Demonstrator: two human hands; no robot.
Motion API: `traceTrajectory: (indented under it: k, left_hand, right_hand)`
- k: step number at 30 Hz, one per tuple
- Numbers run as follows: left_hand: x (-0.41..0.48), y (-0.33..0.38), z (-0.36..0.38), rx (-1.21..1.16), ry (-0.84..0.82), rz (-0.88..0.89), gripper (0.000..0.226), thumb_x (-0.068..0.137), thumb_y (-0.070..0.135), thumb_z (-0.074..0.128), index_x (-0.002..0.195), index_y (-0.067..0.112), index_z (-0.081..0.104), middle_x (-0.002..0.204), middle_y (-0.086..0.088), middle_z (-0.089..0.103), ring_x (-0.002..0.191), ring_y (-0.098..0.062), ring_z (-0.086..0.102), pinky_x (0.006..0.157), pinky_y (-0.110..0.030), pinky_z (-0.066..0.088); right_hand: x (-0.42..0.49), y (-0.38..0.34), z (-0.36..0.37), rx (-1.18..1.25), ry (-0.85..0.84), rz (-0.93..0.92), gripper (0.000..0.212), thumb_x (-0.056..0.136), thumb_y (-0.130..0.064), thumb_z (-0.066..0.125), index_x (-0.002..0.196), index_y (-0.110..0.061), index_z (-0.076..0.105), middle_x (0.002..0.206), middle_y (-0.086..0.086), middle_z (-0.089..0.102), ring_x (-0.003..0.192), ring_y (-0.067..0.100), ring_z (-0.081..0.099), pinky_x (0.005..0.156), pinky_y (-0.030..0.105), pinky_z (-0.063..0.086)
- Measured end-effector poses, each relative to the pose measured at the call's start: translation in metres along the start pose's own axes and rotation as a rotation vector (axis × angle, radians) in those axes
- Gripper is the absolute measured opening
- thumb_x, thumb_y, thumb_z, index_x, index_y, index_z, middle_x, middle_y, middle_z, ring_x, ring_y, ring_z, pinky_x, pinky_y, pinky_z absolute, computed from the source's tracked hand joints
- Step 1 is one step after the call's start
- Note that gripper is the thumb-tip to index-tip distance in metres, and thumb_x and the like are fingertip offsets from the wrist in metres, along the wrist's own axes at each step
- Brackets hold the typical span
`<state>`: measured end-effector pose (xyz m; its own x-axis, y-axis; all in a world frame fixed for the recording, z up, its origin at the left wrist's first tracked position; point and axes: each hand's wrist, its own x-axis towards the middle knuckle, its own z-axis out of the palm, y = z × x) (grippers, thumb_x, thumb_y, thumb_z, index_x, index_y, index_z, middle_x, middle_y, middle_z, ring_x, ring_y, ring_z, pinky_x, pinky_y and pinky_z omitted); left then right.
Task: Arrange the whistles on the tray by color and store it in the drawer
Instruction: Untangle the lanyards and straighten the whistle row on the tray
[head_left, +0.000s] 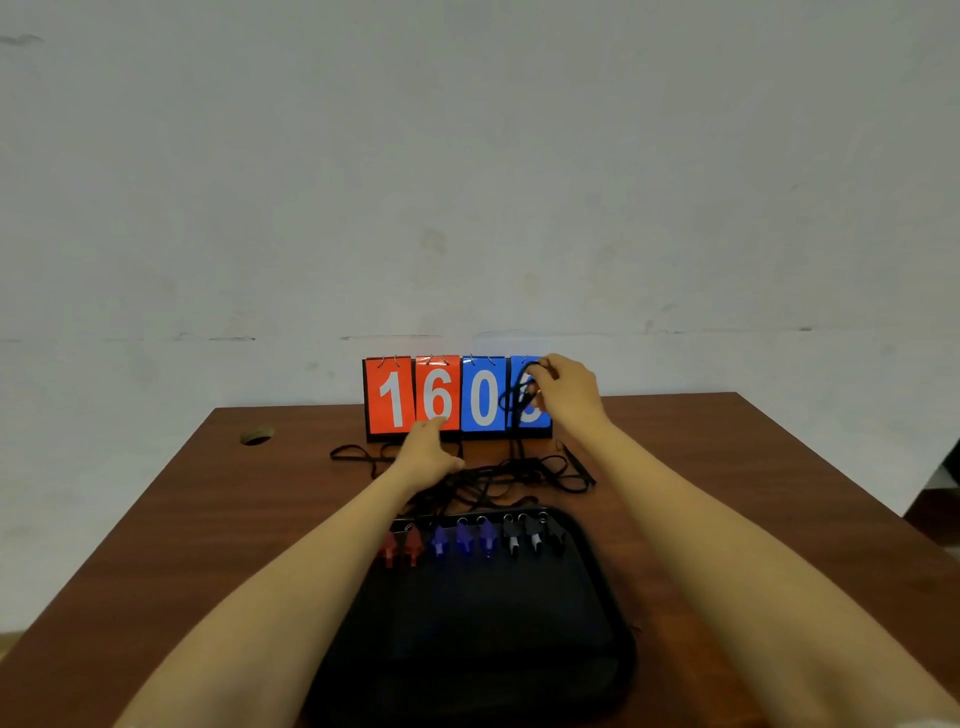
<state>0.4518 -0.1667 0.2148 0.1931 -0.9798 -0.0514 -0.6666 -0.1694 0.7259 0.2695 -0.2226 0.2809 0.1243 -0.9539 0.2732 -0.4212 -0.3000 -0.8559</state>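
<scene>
Black cords (519, 473) lie in a messy heap on the table (208, 519), just behind the tray (467, 649). Your right hand (566, 395) is up in front of the score board (441, 395), with its fingers pinched on one loop of cord (519, 395). Your left hand (428, 452) lies flat on the heap with straight fingers, holding nothing. The whistles sit in a row at the far edge of the tray: red whistles (400, 545) on the left, blue whistles (462, 540) in the middle, black whistles (530, 535) on the right (nice and neat by colour).

Be careful now. Each cord seems tied to a whistle, so a hard pull on the loop could slide a whistle out of its row or off the tray. The cords look tangled, so one tug may drag several. The lifted loop hangs right by the score board and could tip it. Loose cords may also catch on the drawer, which is not in sight.
</scene>
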Motion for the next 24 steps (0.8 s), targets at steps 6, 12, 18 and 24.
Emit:
traceTrajectory:
  k: [6,12,18,24]
  left_hand:
    - [0.001,0.029,0.024,-0.278,-0.141,0.164,0.058,0.089,0.025,0.063,0.140,0.017,0.037,0.116,0.002,0.057,0.082,-0.013,0.062,0.071,-0.019,0.051]
    - [-0.006,0.024,0.009,-0.344,0.021,0.162,0.009,0.095,0.014,0.052,0.102,0.012,0.057,0.089,-0.004,0.063,0.056,-0.009,0.050,0.056,-0.017,0.047]
    - [-0.028,0.021,-0.013,-0.459,-0.170,0.126,0.041,0.083,0.015,0.070,0.118,0.019,0.049,0.096,-0.003,0.068,0.061,-0.013,0.056,0.067,-0.026,0.051]
    - [-0.051,0.036,-0.014,-0.368,-0.032,0.218,0.044,0.086,0.035,0.065,0.126,0.022,0.050,0.115,0.007,0.057,0.062,-0.012,0.056,0.071,-0.028,0.054]
  right_hand:
    - [0.006,-0.017,-0.001,0.156,0.016,-0.094,0.015,0.097,-0.016,0.050,0.087,-0.009,0.059,0.072,0.002,0.061,0.047,0.003,0.057,0.049,0.011,0.049]
    - [0.004,-0.008,-0.010,0.039,0.041,-0.107,0.014,0.096,-0.017,0.052,0.089,-0.008,0.061,0.078,0.007,0.065,0.046,-0.002,0.058,0.058,0.025,0.055]
    - [-0.017,0.002,-0.001,-0.172,-0.059,-0.128,0.021,0.096,-0.021,0.052,0.103,-0.007,0.066,0.084,0.009,0.069,0.072,0.021,0.065,0.073,0.033,0.055]
    - [-0.046,-0.010,0.004,-0.351,-0.199,-0.258,0.022,0.094,-0.026,0.054,0.101,-0.011,0.069,0.091,0.010,0.069,0.079,0.027,0.066,0.080,0.043,0.054]
